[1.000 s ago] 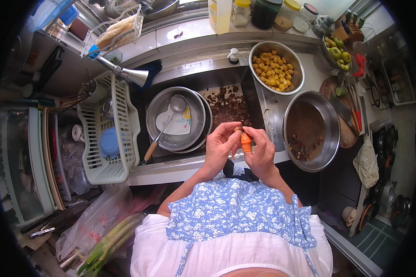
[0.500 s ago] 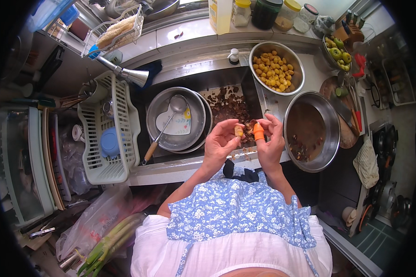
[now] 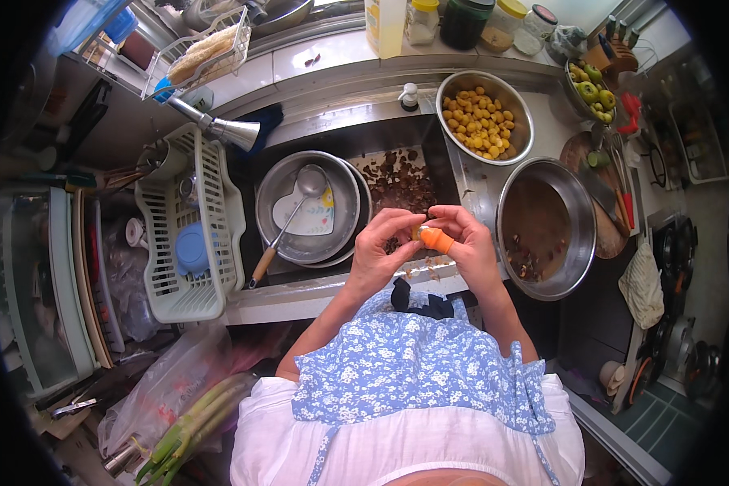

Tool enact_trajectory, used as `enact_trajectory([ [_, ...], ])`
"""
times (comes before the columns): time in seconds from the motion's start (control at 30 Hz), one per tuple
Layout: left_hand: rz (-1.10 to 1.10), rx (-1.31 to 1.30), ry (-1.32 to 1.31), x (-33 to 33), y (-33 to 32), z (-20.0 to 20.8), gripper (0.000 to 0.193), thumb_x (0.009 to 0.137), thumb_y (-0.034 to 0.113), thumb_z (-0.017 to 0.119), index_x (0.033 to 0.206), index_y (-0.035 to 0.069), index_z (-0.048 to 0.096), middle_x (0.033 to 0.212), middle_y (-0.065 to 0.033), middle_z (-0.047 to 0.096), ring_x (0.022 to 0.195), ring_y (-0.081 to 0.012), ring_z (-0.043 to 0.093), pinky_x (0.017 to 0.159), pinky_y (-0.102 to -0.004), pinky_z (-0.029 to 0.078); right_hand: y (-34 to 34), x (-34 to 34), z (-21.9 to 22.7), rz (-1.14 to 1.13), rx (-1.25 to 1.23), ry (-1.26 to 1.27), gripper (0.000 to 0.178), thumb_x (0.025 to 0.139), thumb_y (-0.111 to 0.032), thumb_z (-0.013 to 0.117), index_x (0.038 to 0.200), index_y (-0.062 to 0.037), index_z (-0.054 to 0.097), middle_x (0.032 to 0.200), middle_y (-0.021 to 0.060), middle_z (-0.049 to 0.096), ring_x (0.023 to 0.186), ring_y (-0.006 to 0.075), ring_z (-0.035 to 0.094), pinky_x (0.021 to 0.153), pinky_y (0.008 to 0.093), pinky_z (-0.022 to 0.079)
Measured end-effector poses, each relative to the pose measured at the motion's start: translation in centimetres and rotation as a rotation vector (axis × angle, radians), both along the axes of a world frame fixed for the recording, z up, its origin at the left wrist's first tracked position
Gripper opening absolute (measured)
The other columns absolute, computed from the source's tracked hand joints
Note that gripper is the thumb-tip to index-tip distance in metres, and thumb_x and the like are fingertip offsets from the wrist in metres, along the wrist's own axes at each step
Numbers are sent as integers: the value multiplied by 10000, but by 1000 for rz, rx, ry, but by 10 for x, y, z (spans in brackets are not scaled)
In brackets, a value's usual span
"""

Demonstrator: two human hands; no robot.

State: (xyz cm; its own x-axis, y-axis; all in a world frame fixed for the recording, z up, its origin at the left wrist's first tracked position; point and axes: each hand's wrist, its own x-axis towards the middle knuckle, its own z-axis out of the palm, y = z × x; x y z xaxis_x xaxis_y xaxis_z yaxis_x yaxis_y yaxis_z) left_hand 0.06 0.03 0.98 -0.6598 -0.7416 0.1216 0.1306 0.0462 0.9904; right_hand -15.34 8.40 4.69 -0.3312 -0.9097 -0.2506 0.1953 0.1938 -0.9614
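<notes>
Over the sink's front edge, my left hand (image 3: 374,249) pinches a small yellowish chestnut (image 3: 417,232), mostly hidden by fingers. My right hand (image 3: 476,247) closes on it from the other side, its thumb wearing an orange thumb peeler (image 3: 436,240) whose tip touches the nut. Brown shell scraps (image 3: 401,180) litter the sink bottom beyond my hands. Peeled yellow chestnuts (image 3: 479,121) fill a steel bowl (image 3: 528,109) at the far right of the sink. Closer on the right, a larger steel basin (image 3: 589,251) holds brownish water with dark reddish pieces (image 3: 539,263) in it.
Stacked steel bowls with a ladle (image 3: 311,182) and a heart-shaped plate (image 3: 309,217) occupy the sink's left side. A white dish rack (image 3: 162,267) stands left of it. A knife lies on a round cutting board (image 3: 611,235) at right. Jars (image 3: 466,24) line the back ledge.
My hands have come together, and the right thumb with the orange peeler has swung left onto the chestnut. Shell bits that showed between the right fingers are no longer visible there.
</notes>
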Motion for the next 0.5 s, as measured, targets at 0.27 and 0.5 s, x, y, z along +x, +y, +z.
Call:
enact_trajectory([
  [0.27, -95, 73, 53, 3, 2, 6, 357, 807, -48, 668, 1159, -9, 625, 1128, -108, 575, 999, -164, 623, 859, -263, 545, 1, -4, 8, 1, 32, -163, 310, 833, 7, 661, 1122, 60, 560, 913, 135, 673, 777, 180, 682, 688, 269, 570],
  [0.5, -110, 161, 128, 3, 2, 2, 368, 819, -53, 657, 1182, -20, 606, 1144, -116, 566, 1038, -175, 609, 881, -275, 537, 2, -8, 11, -21, 20, -291, 306, 838, 14, 650, 1125, 63, 557, 918, 148, 673, 759, 192, 687, 684, 277, 576],
])
